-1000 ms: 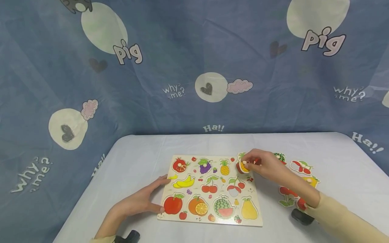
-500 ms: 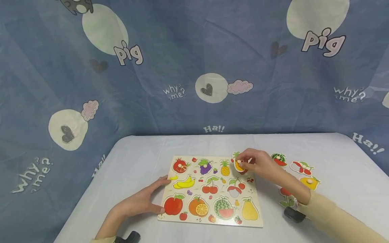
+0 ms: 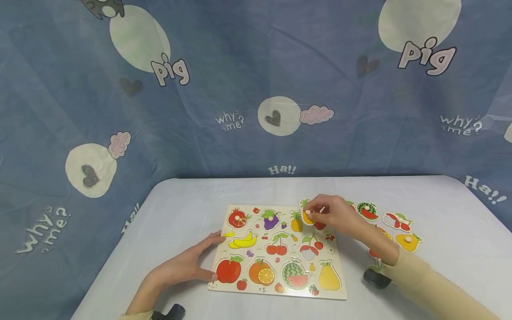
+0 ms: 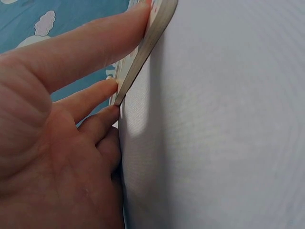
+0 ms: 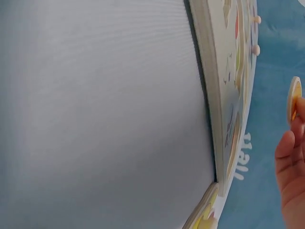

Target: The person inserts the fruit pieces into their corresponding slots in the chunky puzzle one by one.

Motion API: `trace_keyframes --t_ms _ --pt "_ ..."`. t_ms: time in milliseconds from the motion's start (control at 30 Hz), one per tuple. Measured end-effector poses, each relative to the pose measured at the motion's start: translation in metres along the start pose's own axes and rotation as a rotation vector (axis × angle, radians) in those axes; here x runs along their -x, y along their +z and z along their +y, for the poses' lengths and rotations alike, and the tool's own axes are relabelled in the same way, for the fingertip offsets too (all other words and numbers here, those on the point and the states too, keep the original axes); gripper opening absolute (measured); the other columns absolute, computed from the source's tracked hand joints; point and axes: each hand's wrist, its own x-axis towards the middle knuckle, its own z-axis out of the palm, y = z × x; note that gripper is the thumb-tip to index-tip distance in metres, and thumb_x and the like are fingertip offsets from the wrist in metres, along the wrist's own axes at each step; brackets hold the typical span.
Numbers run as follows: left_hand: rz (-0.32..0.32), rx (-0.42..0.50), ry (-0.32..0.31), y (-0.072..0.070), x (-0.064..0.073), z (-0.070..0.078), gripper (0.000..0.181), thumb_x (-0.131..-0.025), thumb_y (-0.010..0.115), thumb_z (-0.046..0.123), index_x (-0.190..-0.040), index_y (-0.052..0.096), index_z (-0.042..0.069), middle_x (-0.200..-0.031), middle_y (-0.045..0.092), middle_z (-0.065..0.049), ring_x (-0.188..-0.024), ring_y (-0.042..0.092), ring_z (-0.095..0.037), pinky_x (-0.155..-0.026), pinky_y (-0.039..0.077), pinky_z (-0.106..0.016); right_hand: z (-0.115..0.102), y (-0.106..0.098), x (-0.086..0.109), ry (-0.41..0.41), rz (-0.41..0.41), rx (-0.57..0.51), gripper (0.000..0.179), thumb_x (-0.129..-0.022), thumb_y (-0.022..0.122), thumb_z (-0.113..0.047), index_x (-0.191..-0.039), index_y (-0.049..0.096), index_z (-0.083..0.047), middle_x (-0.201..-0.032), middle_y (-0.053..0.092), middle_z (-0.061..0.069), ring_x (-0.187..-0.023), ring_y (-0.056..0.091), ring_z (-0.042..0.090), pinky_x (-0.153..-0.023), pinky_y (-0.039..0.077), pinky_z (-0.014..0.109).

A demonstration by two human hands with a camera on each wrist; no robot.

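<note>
My right hand (image 3: pixel 332 212) pinches a pineapple puzzle piece (image 3: pixel 303 205) over the top right of the wooden fruit puzzle board (image 3: pixel 296 294). The piece is tilted and partly covers the printed pineapple slot (image 3: pixel 296 223). In the right wrist view, the piece (image 5: pixel 291 102) stands on edge between fingertips, well above the board. My left hand (image 3: pixel 180 266) rests at the board's left side, fingers spread, thumb on the lower left corner. From the left wrist, the thumb (image 4: pixel 100 45) lies over the board's edge. Knobbed pomegranate (image 3: pixel 238 218) and grape (image 3: pixel 270 219) pieces sit in their slots.
Loose pieces lie right of the board: watermelon (image 3: pixel 367 210), a red-and-white fruit (image 3: pixel 396 221), a yellow fruit (image 3: pixel 408 242) and others half hidden under my right forearm. A patterned blue cloth (image 3: pixel 240 151) hangs behind the white table (image 3: pixel 192 200).
My right hand has carried the pineapple piece leftward along the board's top edge, toward the printed pineapple. More loose pieces show behind the forearm. The left hand has stayed put.
</note>
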Motion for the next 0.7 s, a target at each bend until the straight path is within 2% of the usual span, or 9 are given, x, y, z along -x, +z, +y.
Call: trace_keyframes --t_ms 533,700 --pt "-0.003 0.001 0.005 -0.001 0.001 0.001 0.091 -0.069 0.087 0.021 -0.148 0.043 0.024 -0.161 0.023 -0.008 -0.145 0.018 -0.037 -0.109 0.014 -0.069 -0.003 0.005 -0.012 0.036 -0.07 -0.009 0.012 -0.089 0.073 -0.015 -0.1 0.075 -0.018 -0.087 0.067 -0.006 -0.077 0.06 0.017 -0.065 0.054 0.031" --pt "-0.016 0.011 0.025 -0.002 0.001 0.0 0.091 -0.07 0.087 0.022 -0.149 0.042 0.023 -0.161 0.022 -0.009 -0.145 0.017 -0.038 -0.109 0.013 -0.07 -0.002 0.007 -0.015 0.033 -0.108 -0.002 0.013 -0.089 0.072 -0.012 -0.1 0.074 -0.017 -0.085 0.067 -0.007 -0.074 0.059 0.016 -0.062 0.053 0.031"
